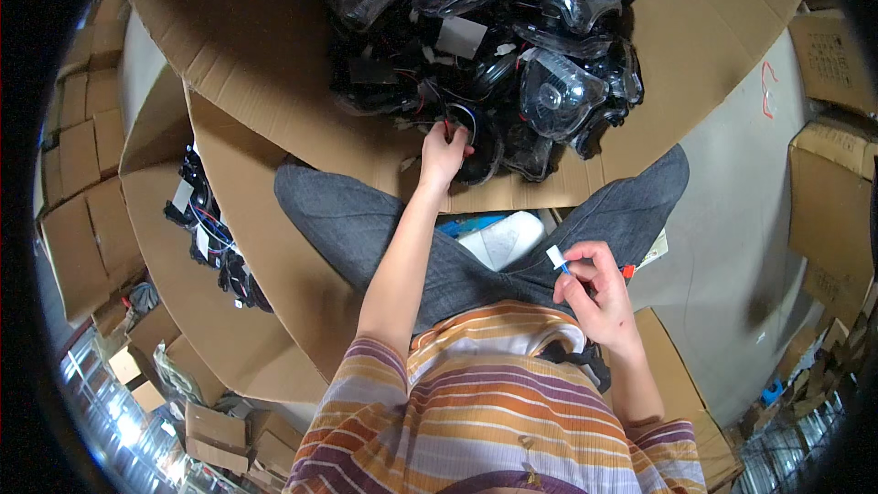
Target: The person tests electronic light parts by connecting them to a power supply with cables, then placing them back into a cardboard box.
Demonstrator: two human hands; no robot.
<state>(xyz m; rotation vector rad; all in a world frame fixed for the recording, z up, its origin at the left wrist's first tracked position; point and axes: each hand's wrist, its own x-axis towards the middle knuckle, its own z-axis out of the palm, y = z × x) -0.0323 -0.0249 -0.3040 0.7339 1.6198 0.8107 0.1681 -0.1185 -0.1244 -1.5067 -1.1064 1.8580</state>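
Observation:
In a big cardboard box in front of me lies a heap of black headlamps (560, 96) with clear lenses. My left hand (445, 154) is at the near edge of the heap, its fingers closed on thin wires (466, 112) that come from one lamp. What its fingertips press on is partly hidden. Over my lap to the right, my right hand (593, 297) pinches a small white plug connector (555, 256) with a blue part below it, between thumb and forefinger. Beside that hand's outer side shows a small red piece (628, 271); whether the hand holds it I cannot tell.
A second cardboard box on the left holds more black lamps with wires (212, 236). Between my legs sits a white object (503, 240) by something blue. Stacked cartons (82, 210) line the left, and more cartons (830, 210) stand on the right beyond the grey floor (732, 247).

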